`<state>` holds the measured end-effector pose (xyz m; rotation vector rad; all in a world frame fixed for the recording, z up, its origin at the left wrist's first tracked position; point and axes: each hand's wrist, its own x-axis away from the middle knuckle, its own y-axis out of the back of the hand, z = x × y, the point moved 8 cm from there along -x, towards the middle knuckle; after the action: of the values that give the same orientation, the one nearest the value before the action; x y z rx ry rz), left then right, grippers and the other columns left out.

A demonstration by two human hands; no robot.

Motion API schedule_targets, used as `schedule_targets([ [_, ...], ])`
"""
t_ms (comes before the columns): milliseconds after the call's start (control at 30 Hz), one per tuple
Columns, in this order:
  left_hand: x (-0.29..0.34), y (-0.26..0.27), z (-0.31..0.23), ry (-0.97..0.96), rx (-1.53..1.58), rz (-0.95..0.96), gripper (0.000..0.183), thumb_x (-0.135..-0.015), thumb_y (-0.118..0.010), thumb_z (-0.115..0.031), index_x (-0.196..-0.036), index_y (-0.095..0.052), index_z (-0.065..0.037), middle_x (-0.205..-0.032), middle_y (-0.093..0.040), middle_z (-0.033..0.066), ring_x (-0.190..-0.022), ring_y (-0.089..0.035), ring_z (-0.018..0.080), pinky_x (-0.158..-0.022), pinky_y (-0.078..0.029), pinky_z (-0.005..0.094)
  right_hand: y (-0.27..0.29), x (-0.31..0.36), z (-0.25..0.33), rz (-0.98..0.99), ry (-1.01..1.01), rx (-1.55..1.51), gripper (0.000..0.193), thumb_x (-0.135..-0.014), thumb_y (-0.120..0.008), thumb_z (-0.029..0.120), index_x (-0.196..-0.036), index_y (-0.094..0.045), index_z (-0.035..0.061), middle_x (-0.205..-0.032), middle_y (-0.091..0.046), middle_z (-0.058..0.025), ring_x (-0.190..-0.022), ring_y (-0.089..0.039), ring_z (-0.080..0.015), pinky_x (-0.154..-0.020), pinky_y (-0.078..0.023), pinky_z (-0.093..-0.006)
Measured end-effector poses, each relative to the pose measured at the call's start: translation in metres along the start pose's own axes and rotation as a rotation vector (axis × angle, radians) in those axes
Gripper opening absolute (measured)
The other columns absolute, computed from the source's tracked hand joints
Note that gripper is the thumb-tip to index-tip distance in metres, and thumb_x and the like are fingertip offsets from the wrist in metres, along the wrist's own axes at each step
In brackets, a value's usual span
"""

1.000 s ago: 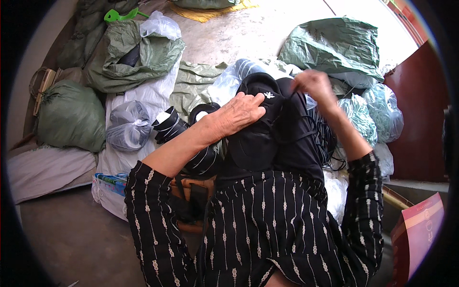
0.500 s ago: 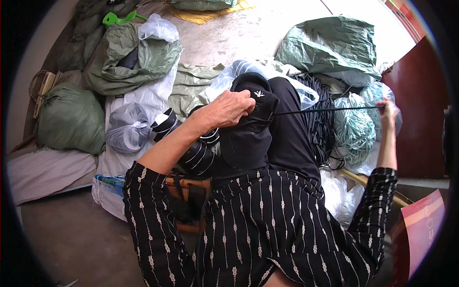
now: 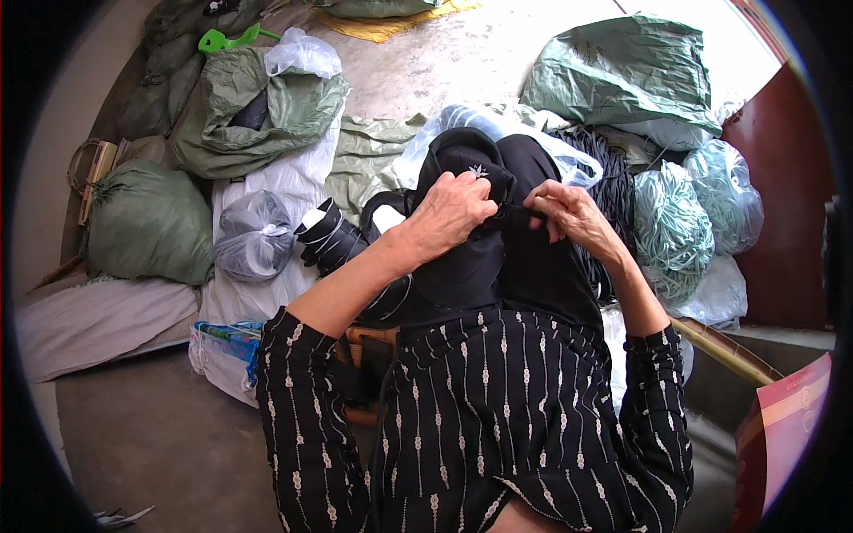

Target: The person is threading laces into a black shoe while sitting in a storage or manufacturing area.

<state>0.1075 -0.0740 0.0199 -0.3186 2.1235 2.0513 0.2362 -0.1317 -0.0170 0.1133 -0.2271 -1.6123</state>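
Here, a black cap [image 3: 466, 204] is held on the lap, the left hand [image 3: 449, 213] closed over its crown beside a small white emblem, while the right hand [image 3: 569, 211] is pinched shut on the cap's edge just beside it. To the right, coiled green cord is seen inside clear plastic bags [image 3: 702, 209]. To the left, an open green sack [image 3: 258, 111] is shown holding something dark.

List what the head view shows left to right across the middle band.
Green sack → clear bag → black straps → left hand → right hand → green cord bundle
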Motion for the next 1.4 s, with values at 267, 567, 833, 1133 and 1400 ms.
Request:
schedule_targets([
  [267,-0.007,-0.012,-0.008,0.063,-0.203,0.020,0.004,-0.076,-0.056,-0.012,-0.075,-0.054,-0.009,-0.077,-0.048,0.0047,-0.077,-0.052,0.0201,-0.058,-0.041,0.0314,0.006,0.005,-0.001,-0.096,-0.004,-0.321,0.023,-0.095,-0.051,0.025,-0.098,-0.062,0.0045,-0.060,-0.051,0.0043,-0.047,-0.040,-0.0011,-0.043,-0.030,-0.0155],
  [567,0.002,0.010,0.005,0.301,0.092,-0.313,0.007,-0.073,-0.059,-0.006,-0.074,-0.052,-0.005,-0.070,-0.049,0.0089,-0.073,-0.051,0.0261,-0.064,-0.045,0.0366,-0.006,0.012,-0.021,-0.024,-0.075,-0.369,0.026,-0.094,-0.052,0.028,-0.102,-0.061,0.0049,-0.074,-0.065,-0.0015,-0.048,-0.051,-0.0023,-0.043,-0.037,-0.0143],
  [833,0.005,0.001,0.030,0.324,0.559,-0.001,0.010,-0.072,-0.067,-0.012,-0.077,-0.060,-0.006,-0.071,-0.054,0.0075,-0.076,-0.051,0.0278,-0.070,-0.042,0.0365,-0.014,0.008,-0.017,0.025,-0.074,-0.357,0.024,-0.094,-0.052,0.026,-0.102,-0.061,0.0046,-0.069,-0.060,0.0006,-0.049,-0.049,-0.0024,-0.045,-0.037,-0.0154],
  [1133,0.013,-0.009,-0.007,0.317,0.035,-0.419,0.033,-0.075,-0.064,-0.007,-0.107,-0.056,-0.005,-0.092,-0.055,0.0079,-0.094,-0.053,0.0236,-0.082,-0.040,0.0373,-0.011,-0.076,0.011,-0.272,0.122,-0.933,0.029,-0.095,-0.051,0.022,-0.111,-0.056,-0.0013,-0.064,-0.052,0.0002,-0.051,-0.044,-0.0053,-0.047,-0.035,-0.0207],
  [1400,0.038,0.021,0.024,0.302,-0.175,-0.309,0.044,-0.077,-0.065,-0.020,-0.116,-0.054,-0.004,-0.126,-0.050,0.0076,-0.127,-0.039,0.0272,-0.102,-0.028,0.0479,0.030,-0.021,0.000,-0.325,-0.048,-0.455,0.031,-0.094,-0.054,0.026,-0.111,-0.057,0.0007,-0.063,-0.049,0.0026,-0.052,-0.043,-0.0044,-0.049,-0.032,-0.0173],
])
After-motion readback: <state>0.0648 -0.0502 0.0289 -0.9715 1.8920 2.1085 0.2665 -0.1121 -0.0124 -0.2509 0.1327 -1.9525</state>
